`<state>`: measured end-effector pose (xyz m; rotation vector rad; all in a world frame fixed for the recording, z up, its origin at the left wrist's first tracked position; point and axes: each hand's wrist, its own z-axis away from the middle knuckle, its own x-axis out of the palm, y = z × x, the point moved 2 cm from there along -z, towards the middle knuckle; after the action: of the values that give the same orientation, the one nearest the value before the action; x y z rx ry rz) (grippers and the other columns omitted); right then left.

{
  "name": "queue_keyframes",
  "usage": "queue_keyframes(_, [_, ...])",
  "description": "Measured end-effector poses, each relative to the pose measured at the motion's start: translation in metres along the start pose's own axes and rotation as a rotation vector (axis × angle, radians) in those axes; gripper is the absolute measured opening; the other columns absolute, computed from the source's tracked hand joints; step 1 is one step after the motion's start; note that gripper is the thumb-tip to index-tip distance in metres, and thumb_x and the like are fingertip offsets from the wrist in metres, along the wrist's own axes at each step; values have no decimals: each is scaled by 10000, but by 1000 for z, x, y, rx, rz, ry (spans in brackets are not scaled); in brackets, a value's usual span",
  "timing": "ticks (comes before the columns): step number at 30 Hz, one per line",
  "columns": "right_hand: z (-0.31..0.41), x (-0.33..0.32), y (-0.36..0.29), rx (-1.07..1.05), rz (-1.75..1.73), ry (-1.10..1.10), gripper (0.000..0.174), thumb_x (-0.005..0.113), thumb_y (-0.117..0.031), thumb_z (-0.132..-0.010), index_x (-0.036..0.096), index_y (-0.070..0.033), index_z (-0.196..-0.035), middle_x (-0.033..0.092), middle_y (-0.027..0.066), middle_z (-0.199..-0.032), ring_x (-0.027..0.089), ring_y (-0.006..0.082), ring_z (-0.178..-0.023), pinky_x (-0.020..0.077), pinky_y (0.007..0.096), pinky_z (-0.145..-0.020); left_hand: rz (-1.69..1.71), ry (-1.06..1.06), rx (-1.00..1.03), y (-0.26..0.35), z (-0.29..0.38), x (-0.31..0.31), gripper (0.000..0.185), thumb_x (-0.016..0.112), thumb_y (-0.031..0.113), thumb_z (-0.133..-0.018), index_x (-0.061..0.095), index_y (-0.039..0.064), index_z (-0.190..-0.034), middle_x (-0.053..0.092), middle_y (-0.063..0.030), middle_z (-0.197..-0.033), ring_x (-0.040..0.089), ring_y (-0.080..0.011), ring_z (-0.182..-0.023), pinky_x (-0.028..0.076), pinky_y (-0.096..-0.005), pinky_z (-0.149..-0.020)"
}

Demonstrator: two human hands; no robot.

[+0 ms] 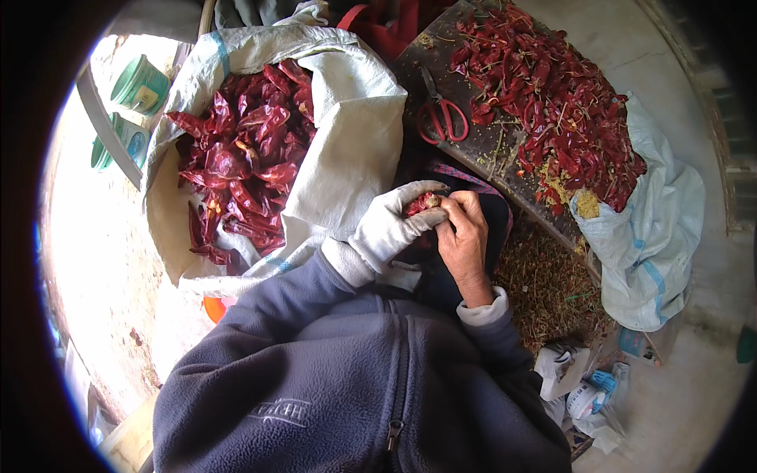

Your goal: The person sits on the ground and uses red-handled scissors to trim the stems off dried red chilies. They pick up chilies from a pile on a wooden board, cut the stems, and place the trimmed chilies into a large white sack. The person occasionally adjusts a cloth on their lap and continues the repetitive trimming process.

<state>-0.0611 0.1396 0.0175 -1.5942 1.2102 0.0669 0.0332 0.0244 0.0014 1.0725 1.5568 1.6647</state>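
Observation:
My left hand (395,222), in a whitish work glove, is curled around a dried red chili pepper (419,204) with its pale stem end showing. Against that end are the bent thumb and fingers of my bare right hand (464,230), their tips partly hidden. A woven white sack (349,159) with rolled-down sides stands at the left, and large dried red chilies (227,159) fill its opening. To the right, a heap of dried red chilies (550,112) with stalks lies on a dark board (473,145).
Red-handled scissors (440,121) lie on the board among loose seeds. Another white woven sack (656,236) hangs over its right edge. Stems and scraps (538,284) cover the floor below. Green tubs (141,86) stand far left; crumpled plastic packaging (585,396) lies lower right.

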Motion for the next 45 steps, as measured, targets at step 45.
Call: queue_keyframes(45, [40, -179, 83, 470, 290, 513, 275, 699, -233, -928, 618, -29, -762, 587, -4, -692, 537, 81, -648, 421, 257, -568, 265, -60, -261, 15, 12, -4, 154, 700, 160, -906, 657, 48, -1003, 615, 17, -817, 561, -65, -731, 487, -241, -671])
